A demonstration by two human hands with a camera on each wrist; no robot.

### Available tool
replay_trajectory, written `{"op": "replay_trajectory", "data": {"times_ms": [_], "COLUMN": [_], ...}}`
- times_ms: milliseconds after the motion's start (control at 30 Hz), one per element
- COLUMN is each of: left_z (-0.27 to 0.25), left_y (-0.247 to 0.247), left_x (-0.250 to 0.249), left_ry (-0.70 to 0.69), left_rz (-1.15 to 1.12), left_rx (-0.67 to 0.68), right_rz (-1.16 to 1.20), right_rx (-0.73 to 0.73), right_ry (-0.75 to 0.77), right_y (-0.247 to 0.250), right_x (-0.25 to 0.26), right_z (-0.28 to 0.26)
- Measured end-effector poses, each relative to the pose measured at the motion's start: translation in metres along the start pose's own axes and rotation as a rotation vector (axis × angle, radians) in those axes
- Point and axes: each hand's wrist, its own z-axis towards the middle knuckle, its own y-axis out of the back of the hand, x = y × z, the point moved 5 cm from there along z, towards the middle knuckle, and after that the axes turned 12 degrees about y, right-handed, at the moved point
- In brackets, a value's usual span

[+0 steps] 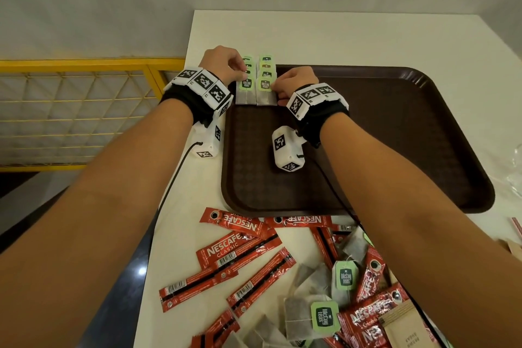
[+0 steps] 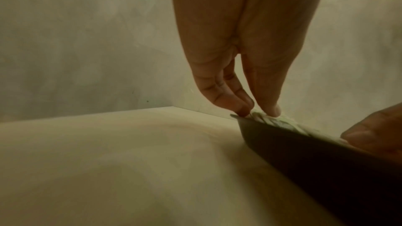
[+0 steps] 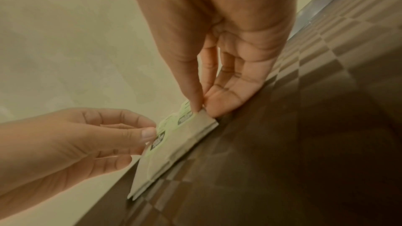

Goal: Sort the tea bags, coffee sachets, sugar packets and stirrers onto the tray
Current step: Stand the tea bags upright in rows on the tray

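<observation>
Two overlapping columns of green-tagged tea bags, left (image 1: pixel 246 87) and right (image 1: pixel 265 87), lie in the far left corner of the brown tray (image 1: pixel 395 135). My left hand (image 1: pixel 240 74) pinches a tag in the left column between thumb and fingers. In the left wrist view its fingertips (image 2: pixel 272 109) press on the tags (image 2: pixel 287 123) at the tray rim (image 2: pixel 304 152). My right hand (image 1: pixel 278 90) pinches the right edge of the nearest bag in the right column. The right wrist view shows this grip (image 3: pixel 203 109) on the paper bag (image 3: pixel 187 137), with the left hand (image 3: pixel 150 137) opposite.
On the white table, in front of the tray, lies a loose pile of red Nescafe sachets (image 1: pixel 240 251), tea bags (image 1: pixel 324 316) and a brown sugar packet (image 1: pixel 404 330). A stirrer (image 1: pixel 511 246) and a glass (image 1: pixel 517 167) sit at the right edge. A yellow railing (image 1: pixel 84 65) runs to the left.
</observation>
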Motion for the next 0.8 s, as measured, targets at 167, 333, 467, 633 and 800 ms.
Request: {"op": "replay_trajectory", "data": {"times_ms": [167,333,467,633,800], "left_z": [-0.009,-0.023,-0.027,-0.027,-0.027], "left_y": [0.003,-0.005,-0.014,-0.015,-0.015], "left_x": [-0.005,-0.01,-0.01,-0.01,-0.012], "left_ry": [-0.034,-0.071,-0.063,-0.062,-0.075], "left_rz": [0.09,0.302,0.358,0.377,0.367], "left_rx": [0.063,0.189,0.219,0.209,0.192], "right_rz": [-0.004,-0.211,-0.378,-0.385,-0.38], "right_rx": [0.015,0.132,0.115,0.135,0.154], "right_ry": [0.016,0.078,0.101,0.082,0.103], "right_y": [0.004,0.004,0.004,0.001,-0.002], "right_x": [0.001,0.008,0.012,0.013,0.014], "right_z": [-0.005,-0.015,-0.017,-0.015,-0.013]}}
